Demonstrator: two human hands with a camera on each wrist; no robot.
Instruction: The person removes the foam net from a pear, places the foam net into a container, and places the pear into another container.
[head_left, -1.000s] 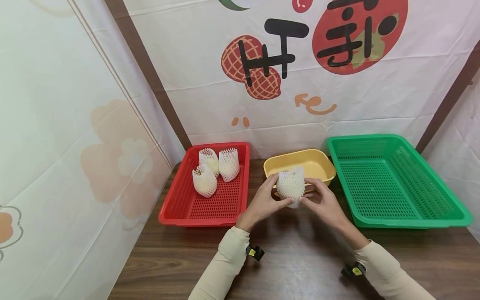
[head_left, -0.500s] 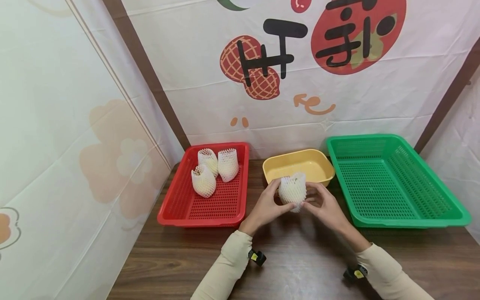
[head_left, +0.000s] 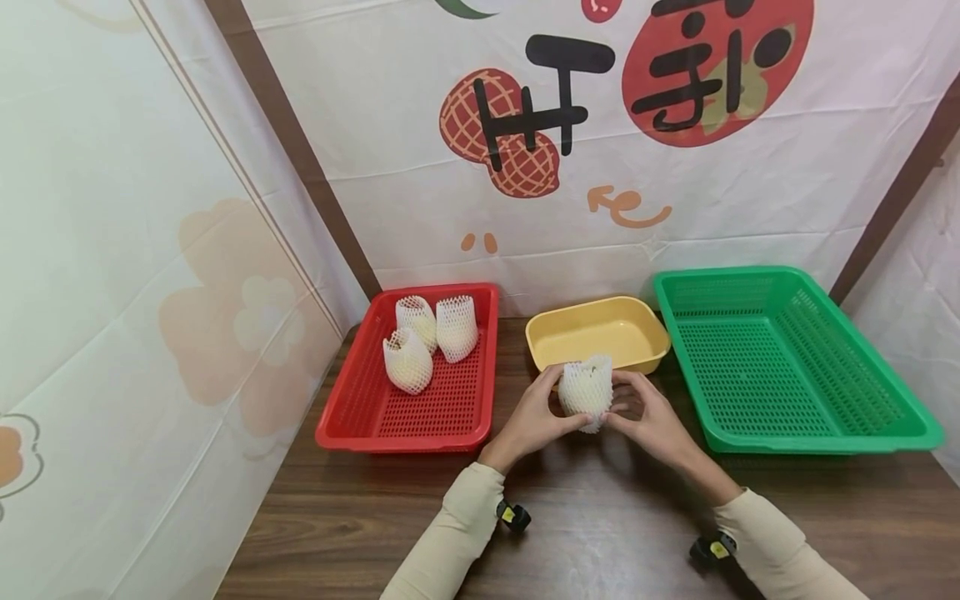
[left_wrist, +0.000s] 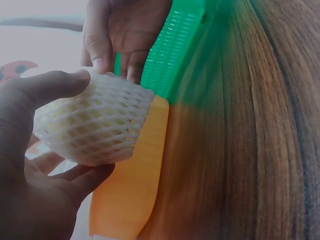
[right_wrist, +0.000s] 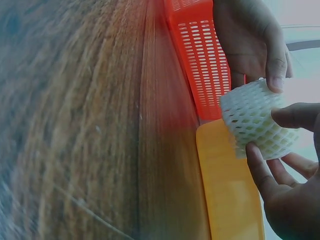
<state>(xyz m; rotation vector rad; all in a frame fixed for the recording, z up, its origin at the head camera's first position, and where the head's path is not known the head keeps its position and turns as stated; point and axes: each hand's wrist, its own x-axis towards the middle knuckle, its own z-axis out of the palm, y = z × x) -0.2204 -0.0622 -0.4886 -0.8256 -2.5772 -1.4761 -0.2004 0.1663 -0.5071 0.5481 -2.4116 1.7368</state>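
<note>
Fruit in foam netting sits between left grip and right grip.

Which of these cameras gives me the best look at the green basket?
The head view: there the green basket shows both rim and slotted floor. The left wrist view catches only part of it, partly covered by the right hand; the right wrist view shows none of it.
</note>
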